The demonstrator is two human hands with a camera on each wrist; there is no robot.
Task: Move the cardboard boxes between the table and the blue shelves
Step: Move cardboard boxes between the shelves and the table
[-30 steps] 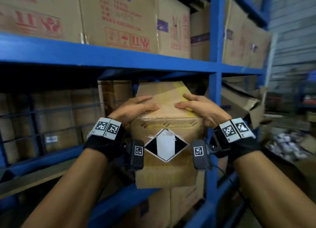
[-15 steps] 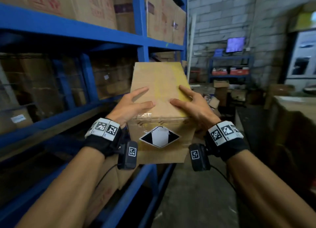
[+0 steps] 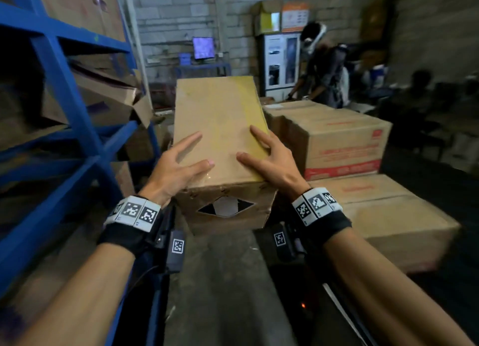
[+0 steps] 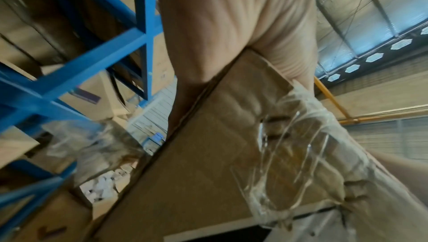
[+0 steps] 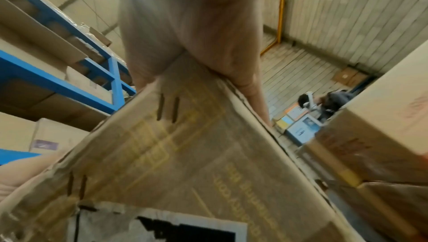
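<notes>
A: What colours are seen on the carried box (image 3: 220, 122)?

B: Plain brown card is shown, with a yellow band (image 3: 248, 112) along its right edge and a black-and-white diamond label (image 3: 225, 207) on the near face.

A: And around it?

B: The shelves (image 3: 64, 91) are painted blue. Red print is carried by the stacked boxes (image 3: 334, 143). Black-and-white square codes are worn on black wristbands (image 3: 134, 213).
</notes>
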